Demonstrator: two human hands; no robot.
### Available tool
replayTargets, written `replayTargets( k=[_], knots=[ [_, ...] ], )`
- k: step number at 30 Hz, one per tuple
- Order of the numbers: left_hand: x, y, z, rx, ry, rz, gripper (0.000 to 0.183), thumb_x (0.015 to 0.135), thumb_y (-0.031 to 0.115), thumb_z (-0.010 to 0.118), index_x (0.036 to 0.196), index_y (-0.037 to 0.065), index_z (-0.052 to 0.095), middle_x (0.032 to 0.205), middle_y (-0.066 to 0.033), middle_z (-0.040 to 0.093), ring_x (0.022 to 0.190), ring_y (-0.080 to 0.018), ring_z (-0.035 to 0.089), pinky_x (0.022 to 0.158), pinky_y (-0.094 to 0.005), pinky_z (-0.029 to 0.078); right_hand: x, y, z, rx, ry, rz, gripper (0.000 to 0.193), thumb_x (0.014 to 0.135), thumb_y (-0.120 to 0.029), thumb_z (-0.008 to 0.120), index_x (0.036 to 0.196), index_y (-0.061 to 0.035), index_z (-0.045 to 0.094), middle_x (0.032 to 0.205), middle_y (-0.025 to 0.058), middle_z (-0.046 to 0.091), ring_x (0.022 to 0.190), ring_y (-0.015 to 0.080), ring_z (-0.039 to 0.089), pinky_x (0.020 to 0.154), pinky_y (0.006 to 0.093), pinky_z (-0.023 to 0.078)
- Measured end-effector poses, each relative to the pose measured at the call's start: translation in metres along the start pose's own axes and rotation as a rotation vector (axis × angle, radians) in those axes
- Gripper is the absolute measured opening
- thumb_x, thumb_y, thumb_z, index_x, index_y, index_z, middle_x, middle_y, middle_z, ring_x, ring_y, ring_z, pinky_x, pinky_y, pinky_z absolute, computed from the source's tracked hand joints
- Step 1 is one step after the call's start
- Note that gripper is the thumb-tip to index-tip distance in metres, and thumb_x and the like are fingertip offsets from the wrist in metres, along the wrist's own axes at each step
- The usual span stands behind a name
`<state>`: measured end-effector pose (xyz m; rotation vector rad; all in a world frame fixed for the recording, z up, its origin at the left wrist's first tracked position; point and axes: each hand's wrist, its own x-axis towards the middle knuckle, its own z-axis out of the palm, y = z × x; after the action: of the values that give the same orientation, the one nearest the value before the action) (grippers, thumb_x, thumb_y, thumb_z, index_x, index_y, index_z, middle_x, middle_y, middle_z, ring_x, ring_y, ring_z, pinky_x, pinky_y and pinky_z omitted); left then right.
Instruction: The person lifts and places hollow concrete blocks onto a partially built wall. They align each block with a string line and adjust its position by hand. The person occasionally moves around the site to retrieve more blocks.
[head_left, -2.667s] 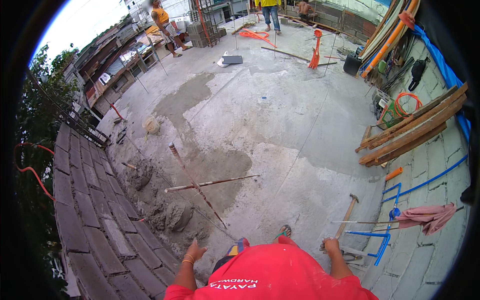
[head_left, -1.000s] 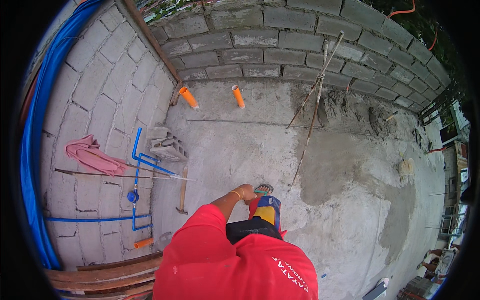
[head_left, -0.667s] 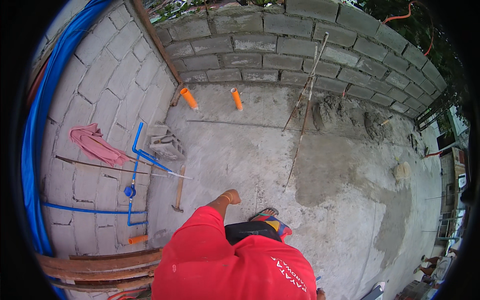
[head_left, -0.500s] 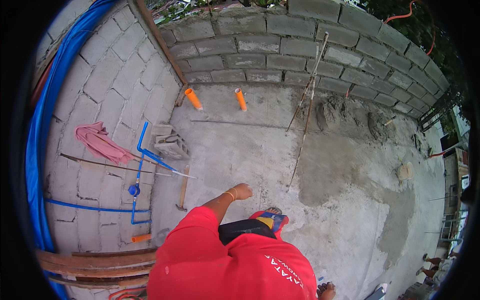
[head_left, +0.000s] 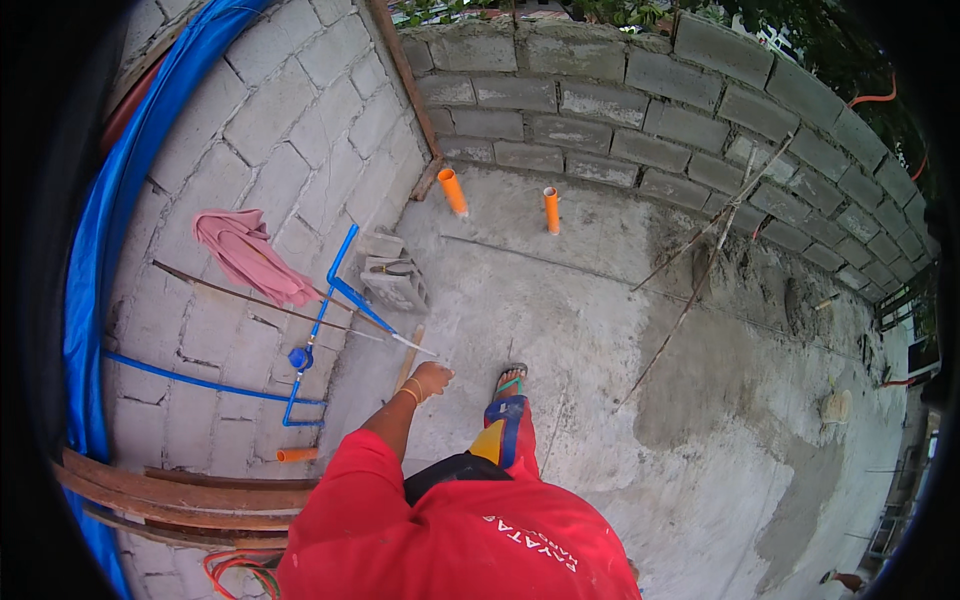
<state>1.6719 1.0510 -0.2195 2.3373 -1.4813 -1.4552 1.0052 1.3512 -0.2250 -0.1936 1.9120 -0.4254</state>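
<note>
I've got left hand [head_left: 431, 380] by the wooden handle [head_left: 409, 358], contact unclear; can't tell whether spread or pinching. Right hand hidden, can't tell.

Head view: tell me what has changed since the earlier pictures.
The view has turned, bringing the blue pipes from the right side to the left. The left hand has since moved left, toward the hammer's handle; whether it grips cannot be told. The pink cloth hangs as before.

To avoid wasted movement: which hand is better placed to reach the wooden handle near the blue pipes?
Probably the left hand: it is close beside the wooden handle; the right hand is not clearly visible.
</note>
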Motion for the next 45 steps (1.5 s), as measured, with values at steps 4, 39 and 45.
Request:
replayTargets(
  k=[4, 39, 45],
  knots=[
    [0.081, -0.025, -0.043, -0.816, 0.144, -0.33, 0.04, 0.097, 0.045, 0.057, 0.114, 0.01, 0.064, 0.105, -0.0068, 0.069, 0.085, -0.0239, 0.069, 0.065, -0.0401, 0.047, 0.019, -0.096, 0.056, -0.104, -0.013, -0.037, 0.028, 0.099, -0.033, 0.055, 0.112, -0.009, 0.062, 0.092, 0.0104, 0.069, 0.077, 0.0239, 0.069, 0.062, 0.0371, 0.053],
    [0.427, -0.164, -0.166, -1.845, 0.407, -0.801, 0.08, 0.095, 0.062, 0.051, 0.148, 0.002, 0.042, 0.15, -0.0169, 0.049, 0.13, -0.0373, 0.053, 0.106, -0.0574, 0.037, 0.049, -0.514, 0.288, -0.734, -0.088, 0.11, 0.033, 0.096, -0.03, 0.063, 0.115, -0.0028, 0.063, 0.091, 0.0127, 0.07, 0.075, 0.0239, 0.07, 0.062, 0.0347, 0.055],
    [0.443, -0.159, -0.159, -1.882, 0.648, -0.518, 0.06, 0.102, 0.051, 0.045, 0.134, 0.0, 0.056, 0.134, -0.0181, 0.062, 0.117, -0.0335, 0.062, 0.097, -0.0484, 0.047, 0.038, -0.507, 0.293, -0.722, -0.089, 0.144, 0.032, 0.096, -0.028, 0.064, 0.116, -0.0025, 0.061, 0.09, 0.0127, 0.069, 0.077, 0.0243, 0.07, 0.063, 0.0344, 0.056]
  ],
)
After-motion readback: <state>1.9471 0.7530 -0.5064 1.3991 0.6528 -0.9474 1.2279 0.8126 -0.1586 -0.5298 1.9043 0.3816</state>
